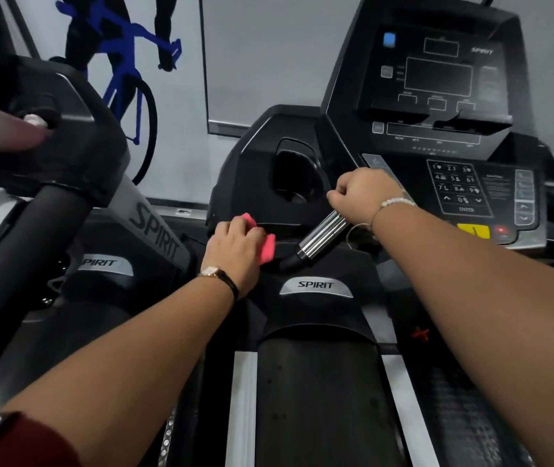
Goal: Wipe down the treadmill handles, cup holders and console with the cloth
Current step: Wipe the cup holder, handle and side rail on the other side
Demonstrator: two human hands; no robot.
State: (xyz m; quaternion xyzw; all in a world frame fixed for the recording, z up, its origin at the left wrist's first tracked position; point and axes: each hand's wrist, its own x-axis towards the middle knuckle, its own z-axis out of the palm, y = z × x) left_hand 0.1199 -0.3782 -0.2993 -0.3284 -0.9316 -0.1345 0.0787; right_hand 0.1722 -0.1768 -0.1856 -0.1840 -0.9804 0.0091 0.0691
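My left hand (235,246) holds a pink cloth (267,248) pressed against the black front edge of the treadmill, just below the left cup holder (297,178). The cloth shows at my fingertips, mostly hidden under the hand. My right hand (364,193) grips the upper end of the chrome-banded handle (323,235) that slants down to the left. The console (437,85) with its dark screen rises behind, and a number keypad (457,187) sits right of my right wrist.
A second Spirit treadmill (66,136) stands close on the left, with another person's fingertip (9,133) on its console. The running belt (319,399) lies below my arms. A wall with a blue cyclist graphic (124,55) stands behind.
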